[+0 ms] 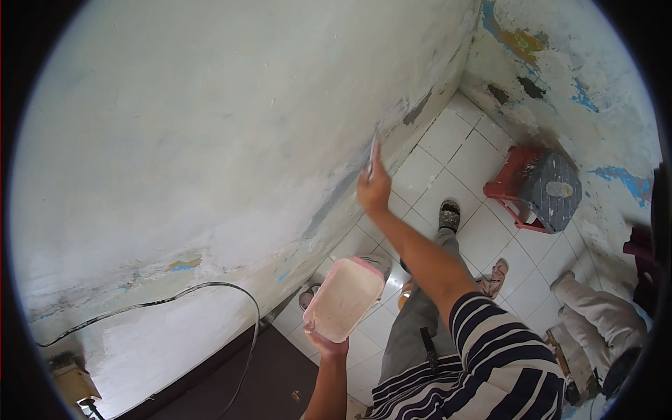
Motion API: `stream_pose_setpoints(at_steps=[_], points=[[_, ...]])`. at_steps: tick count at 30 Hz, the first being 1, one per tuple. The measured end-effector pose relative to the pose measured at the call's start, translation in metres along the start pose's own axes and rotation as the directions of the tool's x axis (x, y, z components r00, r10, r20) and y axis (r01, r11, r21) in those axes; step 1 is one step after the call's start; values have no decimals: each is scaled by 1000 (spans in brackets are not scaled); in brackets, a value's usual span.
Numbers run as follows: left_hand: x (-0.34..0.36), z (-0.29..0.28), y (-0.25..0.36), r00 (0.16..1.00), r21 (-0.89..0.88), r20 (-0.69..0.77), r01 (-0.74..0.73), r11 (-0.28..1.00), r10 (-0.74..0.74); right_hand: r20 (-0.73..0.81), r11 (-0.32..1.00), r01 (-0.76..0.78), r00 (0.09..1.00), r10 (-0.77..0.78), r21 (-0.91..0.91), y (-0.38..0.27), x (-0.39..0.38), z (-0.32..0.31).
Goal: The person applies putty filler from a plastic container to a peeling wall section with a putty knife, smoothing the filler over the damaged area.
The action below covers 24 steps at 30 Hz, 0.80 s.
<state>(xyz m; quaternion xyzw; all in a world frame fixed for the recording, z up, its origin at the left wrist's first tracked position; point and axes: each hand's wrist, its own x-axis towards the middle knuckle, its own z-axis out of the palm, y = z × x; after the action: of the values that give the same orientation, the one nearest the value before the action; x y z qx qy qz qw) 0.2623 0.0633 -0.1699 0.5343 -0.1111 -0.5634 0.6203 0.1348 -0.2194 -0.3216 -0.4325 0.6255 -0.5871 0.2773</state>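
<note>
My left hand (327,343) grips the lower end of a pink rectangular plastic tub (344,299), whose inside is coated with pale filler. Stretched out toward the wall (182,140), my right hand (374,190) is closed round a putty knife (374,148). The knife is seen nearly edge-on, and its tip is at the wall surface; I cannot make out how much filler is on it. Grey bare patches and smeared white filler run along the low part of the wall around it.
A red plastic stool (514,185) with a grey top stands on the white tiled floor (448,136) near the peeling right wall (588,56). A black cable (175,294) hangs across the lower left, above a dark brown panel (280,378). Another person's light trousers (605,322) show at lower right.
</note>
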Motion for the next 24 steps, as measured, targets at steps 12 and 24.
stream_pose_setpoints(at_steps=[12, 24], points=[[-5, 12, -10, 995, 5, 15, 101, 995, -101, -31, 982, -145, 989, 143, -120, 38, 105, -41], [-1, 46, 17, 996, 3, 50, 76, 997, -76, -141, 967, -250, 957, 253, 41, 41, 118, -78]])
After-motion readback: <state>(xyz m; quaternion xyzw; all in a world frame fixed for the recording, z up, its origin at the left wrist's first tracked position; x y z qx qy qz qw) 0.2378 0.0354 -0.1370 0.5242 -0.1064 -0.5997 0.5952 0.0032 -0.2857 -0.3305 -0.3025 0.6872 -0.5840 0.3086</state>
